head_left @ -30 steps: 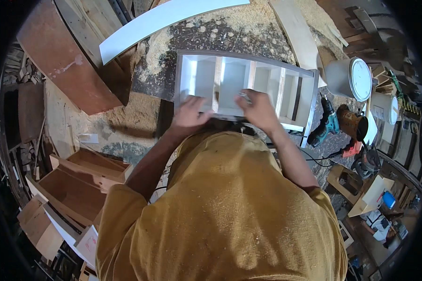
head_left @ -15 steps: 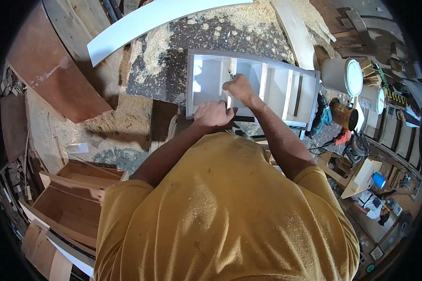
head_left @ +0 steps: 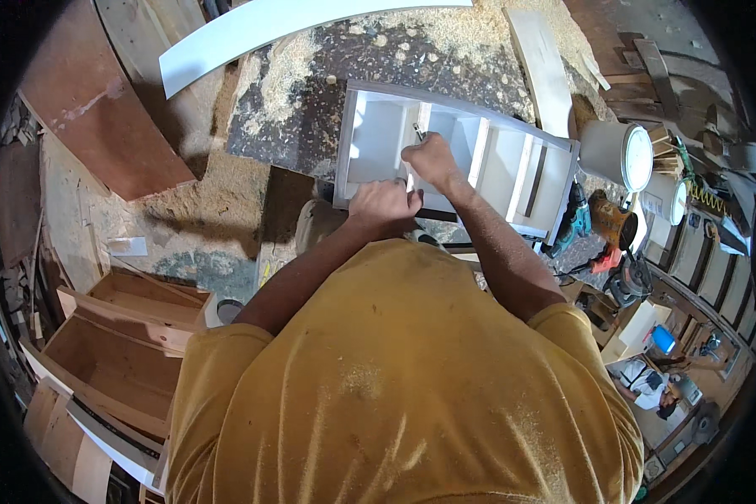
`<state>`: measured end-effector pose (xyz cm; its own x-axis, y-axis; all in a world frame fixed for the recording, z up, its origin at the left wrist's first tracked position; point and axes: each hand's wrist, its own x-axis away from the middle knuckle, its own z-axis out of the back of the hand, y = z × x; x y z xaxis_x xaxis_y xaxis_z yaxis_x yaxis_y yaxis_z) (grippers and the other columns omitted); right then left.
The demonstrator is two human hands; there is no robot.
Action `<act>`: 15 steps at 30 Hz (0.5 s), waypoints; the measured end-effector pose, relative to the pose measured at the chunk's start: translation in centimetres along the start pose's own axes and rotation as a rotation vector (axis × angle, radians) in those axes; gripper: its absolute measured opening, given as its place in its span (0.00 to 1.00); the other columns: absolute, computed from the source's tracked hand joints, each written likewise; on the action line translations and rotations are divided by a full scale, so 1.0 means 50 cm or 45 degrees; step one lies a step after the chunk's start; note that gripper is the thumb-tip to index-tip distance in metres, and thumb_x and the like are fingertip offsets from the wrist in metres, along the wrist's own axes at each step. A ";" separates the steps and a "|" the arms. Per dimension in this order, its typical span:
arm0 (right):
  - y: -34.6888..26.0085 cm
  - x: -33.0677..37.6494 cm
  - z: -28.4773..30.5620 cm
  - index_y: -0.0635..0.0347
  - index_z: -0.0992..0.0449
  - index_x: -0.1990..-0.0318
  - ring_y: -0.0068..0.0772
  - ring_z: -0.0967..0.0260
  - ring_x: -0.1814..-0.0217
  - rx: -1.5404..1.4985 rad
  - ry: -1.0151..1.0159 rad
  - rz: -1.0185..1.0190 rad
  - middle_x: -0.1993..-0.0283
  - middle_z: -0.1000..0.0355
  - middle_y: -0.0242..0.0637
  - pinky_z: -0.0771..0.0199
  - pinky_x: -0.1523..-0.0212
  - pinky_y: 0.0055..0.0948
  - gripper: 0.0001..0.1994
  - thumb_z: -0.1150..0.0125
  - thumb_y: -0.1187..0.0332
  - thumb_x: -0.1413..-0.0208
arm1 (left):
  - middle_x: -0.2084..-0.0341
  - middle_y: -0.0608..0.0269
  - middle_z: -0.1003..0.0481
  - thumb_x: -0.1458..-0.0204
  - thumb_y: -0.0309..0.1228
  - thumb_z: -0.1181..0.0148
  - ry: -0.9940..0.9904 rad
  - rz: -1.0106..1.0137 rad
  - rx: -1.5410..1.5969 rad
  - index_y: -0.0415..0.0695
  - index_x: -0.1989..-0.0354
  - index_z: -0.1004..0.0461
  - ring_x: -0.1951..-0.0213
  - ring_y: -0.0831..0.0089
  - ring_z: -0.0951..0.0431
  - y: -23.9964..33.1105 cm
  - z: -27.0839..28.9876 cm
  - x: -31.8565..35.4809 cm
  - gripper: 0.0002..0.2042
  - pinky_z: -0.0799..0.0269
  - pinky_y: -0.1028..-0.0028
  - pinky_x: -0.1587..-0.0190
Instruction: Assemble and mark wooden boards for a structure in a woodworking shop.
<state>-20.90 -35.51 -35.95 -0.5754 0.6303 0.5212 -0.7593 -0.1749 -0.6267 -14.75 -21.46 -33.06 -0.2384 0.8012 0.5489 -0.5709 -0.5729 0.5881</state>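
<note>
A grey-edged wooden case (head_left: 354, 134) with pale crosspieces dividing it into several compartments lies before me on the workbench. My right hand (head_left: 433, 161) is closed on a slim, pen-like tool (head_left: 417, 131), whose exact kind I cannot make out. It leans over the second compartment, close to the first crosspiece (head_left: 421, 120). Beside it, my left hand (head_left: 383, 202) lies on the case's near edge, fingers curled over it and thumb pointing right. The fingertips of that hand are hidden.
A teal power drill (head_left: 576, 217) and a white bucket (head_left: 606, 153) stand right of the case. A long white curved panel (head_left: 252, 38) spans the far side of the sawdust-strewn bench (head_left: 265, 139). Wooden drawers (head_left: 113, 353) sit at lower left. Another person (head_left: 647, 383) is at far right.
The whole view has shifted and turned slightly. Both hands keep nearly the same places on the case, with the slim tool still in the right one.
</note>
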 end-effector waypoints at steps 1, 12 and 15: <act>-0.002 -0.002 0.001 0.77 0.27 0.75 0.49 0.26 0.74 0.020 0.061 0.004 0.78 0.29 0.58 0.28 0.68 0.40 0.17 0.39 0.65 0.61 | 0.72 0.44 0.22 0.47 0.50 0.53 0.000 0.003 0.003 0.37 0.70 0.22 0.66 0.49 0.21 0.002 -0.004 -0.004 0.25 0.27 0.55 0.58; 0.004 -0.007 0.004 0.76 0.28 0.78 0.31 0.34 0.78 -0.003 -0.007 0.035 0.82 0.31 0.41 0.32 0.75 0.34 0.14 0.38 0.68 0.60 | 0.78 0.46 0.23 0.47 0.44 0.54 0.199 -0.240 0.019 0.37 0.74 0.25 0.72 0.49 0.21 -0.011 -0.021 0.001 0.21 0.25 0.54 0.64; 0.006 -0.008 0.014 0.79 0.29 0.76 0.31 0.33 0.78 -0.186 -0.160 -0.077 0.83 0.32 0.45 0.32 0.74 0.34 0.15 0.39 0.68 0.60 | 0.81 0.48 0.24 0.47 0.43 0.55 0.252 -0.208 -0.004 0.38 0.77 0.26 0.74 0.50 0.21 -0.008 -0.021 0.004 0.19 0.25 0.54 0.66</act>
<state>-21.09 -36.35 -35.95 -0.5706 0.5353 0.6228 -0.7465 -0.0222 -0.6650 -15.38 -20.88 -33.83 -0.2916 0.9016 0.3194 -0.6172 -0.4324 0.6573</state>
